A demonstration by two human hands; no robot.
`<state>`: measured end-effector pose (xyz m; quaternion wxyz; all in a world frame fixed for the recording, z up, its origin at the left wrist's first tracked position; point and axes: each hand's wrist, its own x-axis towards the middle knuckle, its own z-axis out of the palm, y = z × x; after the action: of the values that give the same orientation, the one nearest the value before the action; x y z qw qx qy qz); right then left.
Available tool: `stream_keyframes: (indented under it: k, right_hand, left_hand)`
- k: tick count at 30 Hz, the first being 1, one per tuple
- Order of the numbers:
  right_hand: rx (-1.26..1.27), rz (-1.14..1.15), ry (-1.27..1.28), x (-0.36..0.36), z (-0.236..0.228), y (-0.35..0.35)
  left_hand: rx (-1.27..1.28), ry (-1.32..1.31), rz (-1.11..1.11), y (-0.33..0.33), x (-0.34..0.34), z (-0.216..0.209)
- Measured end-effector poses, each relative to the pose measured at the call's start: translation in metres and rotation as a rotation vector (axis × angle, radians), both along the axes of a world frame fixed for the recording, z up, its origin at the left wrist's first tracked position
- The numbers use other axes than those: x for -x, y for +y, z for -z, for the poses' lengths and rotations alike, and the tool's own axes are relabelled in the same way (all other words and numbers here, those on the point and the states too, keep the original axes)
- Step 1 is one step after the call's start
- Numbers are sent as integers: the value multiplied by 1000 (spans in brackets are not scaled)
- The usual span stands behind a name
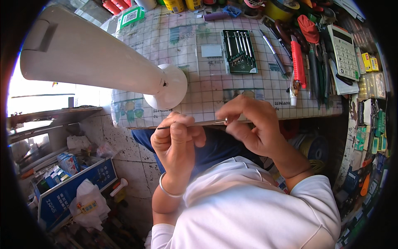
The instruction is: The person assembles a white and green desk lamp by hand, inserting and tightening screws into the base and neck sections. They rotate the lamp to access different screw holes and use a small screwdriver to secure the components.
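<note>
My left hand [176, 135] is closed, thumb and fingers pinching a thin rod-like piece. A narrow dark tip [163, 128] sticks out on its left side. To the right, a slim shaft runs toward a small shiny silver end [226, 120]; I cannot make out its exact kind. My right hand [255, 124] hovers around that silver end with thumb and forefinger apart, the thumb slightly blurred. Both hands are in front of the table's near edge, above my lap. Beyond them, a dark case of small screwdrivers [239, 50] lies on the table.
A white lamp-like column on a round base [174, 85] leans over the left side of the gridded table cover [207, 93]. At right lie a pen [272, 50], a red utility knife [297, 62], pliers and a calculator [343, 52]. Cluttered boxes stand lower left.
</note>
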<state>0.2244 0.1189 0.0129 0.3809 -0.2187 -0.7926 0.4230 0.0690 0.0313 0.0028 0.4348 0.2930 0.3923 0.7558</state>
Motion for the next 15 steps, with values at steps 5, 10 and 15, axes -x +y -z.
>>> stream_keyframes:
  k: [5,10,15]
  right_hand:
    - [-85,-11,31,3,-5,-4]
    - [-40,51,62,7,-11,-9]
    - [-202,26,67,6,-5,-4]
  left_hand:
    - [11,-287,132,-1,4,7]
    - [33,-471,244,1,3,7]
    - [8,-554,286,1,4,12]
